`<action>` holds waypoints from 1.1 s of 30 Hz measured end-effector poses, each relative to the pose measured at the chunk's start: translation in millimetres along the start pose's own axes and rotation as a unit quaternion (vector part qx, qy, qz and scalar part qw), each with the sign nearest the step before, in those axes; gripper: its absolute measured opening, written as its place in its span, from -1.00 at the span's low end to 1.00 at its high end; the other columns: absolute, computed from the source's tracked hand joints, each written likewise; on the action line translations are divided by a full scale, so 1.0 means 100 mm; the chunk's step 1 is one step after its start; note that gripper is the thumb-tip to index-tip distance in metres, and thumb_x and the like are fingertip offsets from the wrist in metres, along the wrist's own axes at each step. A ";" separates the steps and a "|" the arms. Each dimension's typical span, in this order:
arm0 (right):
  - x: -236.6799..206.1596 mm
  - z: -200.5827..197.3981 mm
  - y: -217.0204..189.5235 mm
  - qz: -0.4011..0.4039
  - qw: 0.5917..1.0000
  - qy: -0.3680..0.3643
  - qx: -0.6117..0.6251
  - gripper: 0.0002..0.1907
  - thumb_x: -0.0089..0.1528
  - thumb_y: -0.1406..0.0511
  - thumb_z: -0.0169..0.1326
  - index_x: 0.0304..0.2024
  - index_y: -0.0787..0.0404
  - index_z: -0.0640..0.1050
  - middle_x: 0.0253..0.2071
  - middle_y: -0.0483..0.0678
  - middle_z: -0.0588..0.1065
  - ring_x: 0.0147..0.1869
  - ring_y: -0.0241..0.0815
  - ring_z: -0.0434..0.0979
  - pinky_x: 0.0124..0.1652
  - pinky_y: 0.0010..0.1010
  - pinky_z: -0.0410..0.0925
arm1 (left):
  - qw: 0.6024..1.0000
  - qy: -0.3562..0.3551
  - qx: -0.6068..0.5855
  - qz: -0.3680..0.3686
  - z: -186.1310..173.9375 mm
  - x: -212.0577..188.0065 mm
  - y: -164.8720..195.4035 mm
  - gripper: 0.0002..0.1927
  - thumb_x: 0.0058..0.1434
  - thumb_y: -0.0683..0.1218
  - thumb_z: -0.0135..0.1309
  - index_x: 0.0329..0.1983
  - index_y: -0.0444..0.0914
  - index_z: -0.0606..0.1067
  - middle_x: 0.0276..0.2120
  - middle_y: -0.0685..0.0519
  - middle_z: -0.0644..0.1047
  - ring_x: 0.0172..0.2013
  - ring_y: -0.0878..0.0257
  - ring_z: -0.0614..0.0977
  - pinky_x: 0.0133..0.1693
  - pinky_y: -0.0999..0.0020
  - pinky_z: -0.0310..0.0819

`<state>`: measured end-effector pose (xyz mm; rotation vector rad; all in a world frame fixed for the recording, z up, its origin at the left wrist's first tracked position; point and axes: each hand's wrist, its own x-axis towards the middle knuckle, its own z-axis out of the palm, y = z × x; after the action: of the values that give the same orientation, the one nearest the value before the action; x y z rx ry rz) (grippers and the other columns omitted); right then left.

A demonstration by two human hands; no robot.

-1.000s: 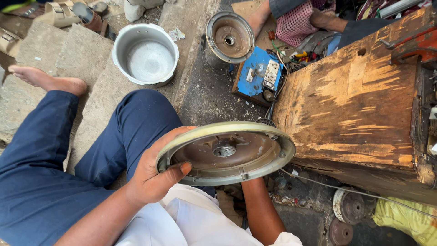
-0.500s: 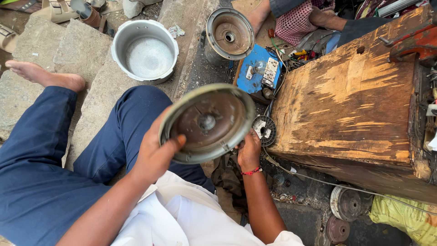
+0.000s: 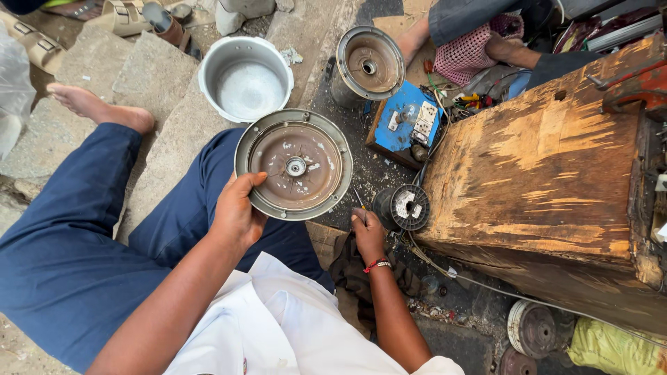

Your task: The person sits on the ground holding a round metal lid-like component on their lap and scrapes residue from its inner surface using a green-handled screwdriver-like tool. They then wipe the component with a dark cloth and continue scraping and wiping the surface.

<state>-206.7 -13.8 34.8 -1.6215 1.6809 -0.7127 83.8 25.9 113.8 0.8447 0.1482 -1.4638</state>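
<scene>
Two hands: left hand and right hand, both the person's own
Discs: two round metal pans with a central hub; one round disc held up, a second disc lying on the ground far off, past the blue switch box
Pots: one aluminium pot, far left on the stone slabs
Spools: one black wire spool, just right of the right hand; two small pulleys on the ground, near right
Bench: one worn wooden bench on the right
Left grip: thumb over the near-left rim of the held disc, fingers behind it; closed on it
Right grip: fingers curled low by the spool around something thin; cannot tell what
Change: half a second ago both hands were at the disc; now the right hand has let go and dropped to the ground; the disc has turned more face-on
Facing: hollow face and hub toward the camera; rim reads nearly circular, so its axis runs almost along the view
Place: above the person's blue-trousered knee, in front of the pot
</scene>
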 end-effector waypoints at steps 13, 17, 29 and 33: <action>-0.13 0.04 0.00 -0.057 0.989 -0.045 -0.130 -0.67 0.19 0.22 0.17 -0.04 0.22 0.64 -0.08 0.08 0.60 0.01 0.07 0.62 -0.01 -0.23 0.44 | 0.991 -0.020 -0.113 -0.076 -0.26 0.08 0.11 -0.57 0.24 -0.11 -0.03 0.16 -0.37 0.42 -0.02 -0.11 0.60 -0.04 0.06 0.67 0.07 0.14 0.58; -0.15 0.07 -0.01 -0.020 0.989 -0.063 -0.129 -0.66 0.19 0.20 0.18 -0.03 0.20 0.64 -0.07 0.07 0.61 0.01 0.05 0.63 -0.01 -0.24 0.45 | 0.991 -0.017 -0.106 -0.074 -0.28 0.05 0.14 -0.57 0.23 -0.10 -0.03 0.15 -0.36 0.43 -0.03 -0.13 0.60 -0.05 0.05 0.68 0.05 0.13 0.59; -0.03 0.17 -0.51 -0.118 0.973 -0.056 -0.192 -0.61 0.18 0.22 0.22 0.05 0.17 0.59 0.01 0.08 0.55 0.09 0.14 0.55 0.04 -0.15 0.41 | 0.995 -0.014 -0.096 -0.016 -0.42 -0.10 0.17 -0.58 0.21 -0.12 0.02 0.14 -0.31 0.45 0.01 -0.10 0.60 0.02 -0.01 0.66 0.12 0.00 0.58; 0.06 0.27 -0.81 -0.248 0.936 -0.029 -0.247 -0.44 0.01 0.18 0.25 0.07 0.15 0.54 0.09 0.06 0.52 0.16 0.13 0.49 0.08 -0.07 0.38 | 0.995 -0.023 -0.097 -0.003 -0.52 -0.13 0.15 -0.58 0.22 -0.14 0.02 0.16 -0.31 0.47 0.02 -0.09 0.61 0.04 0.00 0.64 0.14 0.03 0.55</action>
<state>-134.9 -23.5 80.9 -2.4498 1.4870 -0.4812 115.6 64.6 90.2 0.6532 0.2542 -1.4468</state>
